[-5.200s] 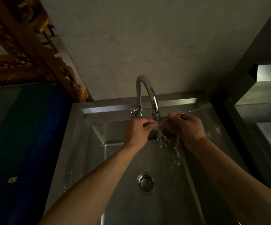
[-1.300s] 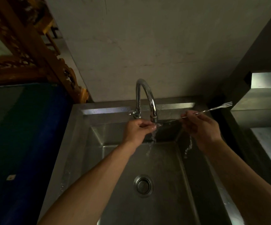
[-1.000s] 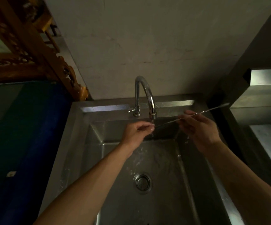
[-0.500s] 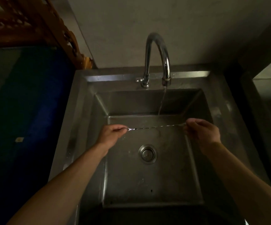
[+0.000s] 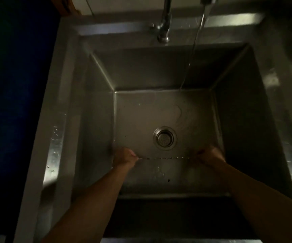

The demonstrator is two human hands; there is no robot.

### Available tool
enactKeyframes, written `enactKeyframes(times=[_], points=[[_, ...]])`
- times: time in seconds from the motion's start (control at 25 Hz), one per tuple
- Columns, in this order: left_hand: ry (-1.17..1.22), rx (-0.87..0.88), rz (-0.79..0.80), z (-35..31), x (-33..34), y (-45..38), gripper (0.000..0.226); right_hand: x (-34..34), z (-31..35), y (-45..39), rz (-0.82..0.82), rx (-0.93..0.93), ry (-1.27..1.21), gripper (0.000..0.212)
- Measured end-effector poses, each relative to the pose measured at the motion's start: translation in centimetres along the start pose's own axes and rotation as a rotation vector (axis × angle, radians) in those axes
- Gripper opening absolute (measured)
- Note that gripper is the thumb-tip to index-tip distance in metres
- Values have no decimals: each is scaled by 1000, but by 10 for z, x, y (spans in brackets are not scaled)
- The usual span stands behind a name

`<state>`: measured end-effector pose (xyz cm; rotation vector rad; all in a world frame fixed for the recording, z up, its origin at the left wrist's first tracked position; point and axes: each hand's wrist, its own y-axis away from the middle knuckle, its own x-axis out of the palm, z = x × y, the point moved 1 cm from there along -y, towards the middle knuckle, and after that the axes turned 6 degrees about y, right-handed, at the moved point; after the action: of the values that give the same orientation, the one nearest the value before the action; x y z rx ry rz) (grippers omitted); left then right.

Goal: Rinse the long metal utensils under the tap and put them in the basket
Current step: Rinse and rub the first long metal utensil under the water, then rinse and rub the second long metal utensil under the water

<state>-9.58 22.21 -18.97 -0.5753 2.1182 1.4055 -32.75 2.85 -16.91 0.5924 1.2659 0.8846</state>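
Note:
A long thin twisted metal utensil lies level low over the sink, stretched between my two hands. My left hand pinches its left end. Around its right end my right hand is curled. The tap stands at the back rim, and a thin stream of water falls from its spout to the sink floor, well behind the utensil. No basket shows in this view.
The steel sink is deep and square, with a round drain in the middle of its floor. A wet steel ledge runs along the left, with a dark blue surface beyond it.
Both hands have brought the utensil down and toward me, out of the water stream, and now hold it level low in the sink. My view has tipped downward.

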Motion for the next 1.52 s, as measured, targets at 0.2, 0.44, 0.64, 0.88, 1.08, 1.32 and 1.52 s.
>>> enactKeyframes(times=[0.2,0.44,0.64,0.88,1.08,1.32,1.52], points=[[-179,-15,24,25,42,-20,21,54,-31,-39,47,79,14,27],[-181,-23,-75,28,60,-29,19,104,-78,-112,-110,81,32,18],[-233,-10,-26,19,54,-21,20,58,-19,-34,-94,123,-3,32],[-73,122,-118,-32,6,17,13,-3,9,28,-217,92,-101,39],[-30,566,-269,-113,-64,84,26,-95,52,119,-459,-275,-10,17],[-46,1075,-495,-218,-167,201,43,-196,76,241,-812,-500,217,43],[-229,1235,-588,-263,-233,275,65,-248,82,317,-988,-476,354,72]])
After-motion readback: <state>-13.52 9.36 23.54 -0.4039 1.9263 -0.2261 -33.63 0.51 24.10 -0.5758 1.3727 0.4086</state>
